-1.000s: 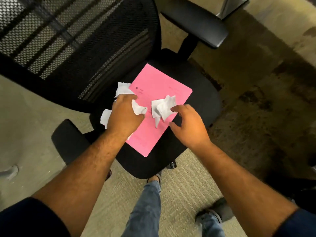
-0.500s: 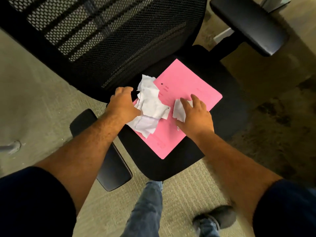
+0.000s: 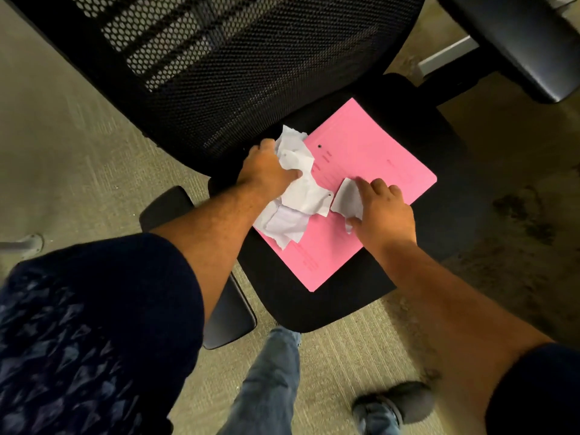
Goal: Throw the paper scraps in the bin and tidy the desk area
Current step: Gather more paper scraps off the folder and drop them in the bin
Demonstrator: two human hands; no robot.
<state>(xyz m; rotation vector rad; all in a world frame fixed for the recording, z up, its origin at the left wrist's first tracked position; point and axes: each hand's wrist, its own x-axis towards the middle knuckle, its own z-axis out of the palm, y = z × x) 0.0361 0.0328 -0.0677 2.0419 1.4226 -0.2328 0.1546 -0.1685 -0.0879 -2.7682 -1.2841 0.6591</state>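
Observation:
A pink folder (image 3: 370, 158) lies on the black seat (image 3: 314, 306) of an office chair. On its left part sits a pile of crumpled white paper scraps (image 3: 298, 196). My left hand (image 3: 266, 171) grips the top of that pile, fingers curled into the paper. My right hand (image 3: 383, 211) lies on the folder to the right and pinches a smaller white scrap (image 3: 346, 199) between thumb and fingers. No bin is in view.
The chair's mesh backrest (image 3: 235, 58) rises behind the folder, with armrests at the left (image 3: 226, 315) and upper right (image 3: 518, 42). Carpet (image 3: 78, 136) surrounds the chair, stained dark at right. My legs and a shoe (image 3: 395, 403) stand below the seat.
The view has closed in on the chair. My left hand gathered the scraps at the folder's left into one pile, and my right hand closed over the smaller scrap.

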